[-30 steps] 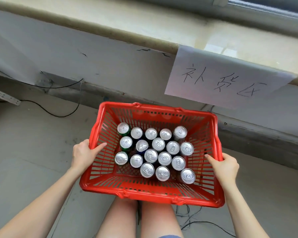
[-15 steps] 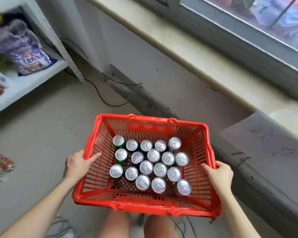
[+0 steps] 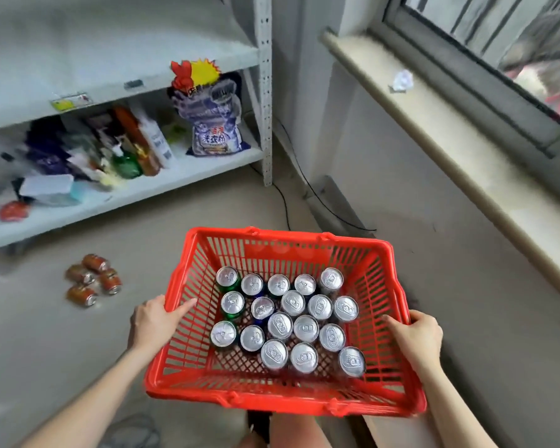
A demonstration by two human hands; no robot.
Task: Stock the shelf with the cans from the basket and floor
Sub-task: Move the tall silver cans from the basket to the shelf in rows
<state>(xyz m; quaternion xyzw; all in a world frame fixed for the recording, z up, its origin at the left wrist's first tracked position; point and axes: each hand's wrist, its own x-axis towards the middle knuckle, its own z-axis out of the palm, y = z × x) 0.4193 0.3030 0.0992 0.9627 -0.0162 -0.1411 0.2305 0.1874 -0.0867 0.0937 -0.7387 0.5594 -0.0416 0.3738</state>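
I carry a red plastic basket (image 3: 304, 402) in front of me, above the floor. Several upright cans (image 3: 293, 321) with silver tops stand in it, a few with green sides at its left. My left hand (image 3: 152, 321) grips the basket's left rim, thumb inside. My right hand (image 3: 417, 336) grips the right rim. Several orange-brown cans (image 3: 93, 279) lie on their sides on the floor at the left, just in front of the white metal shelf (image 3: 162, 185).
The shelf's lowest board holds a blue-and-white bag (image 3: 212, 118), bottles and packets. A black cable (image 3: 307, 192) runs along the floor by the wall. A beige window ledge (image 3: 459, 163) runs along the right. My legs show below the basket.
My view has swung left from the wall with the paper sign toward the shelf and the floor cans. Both hands have kept hold of the basket.
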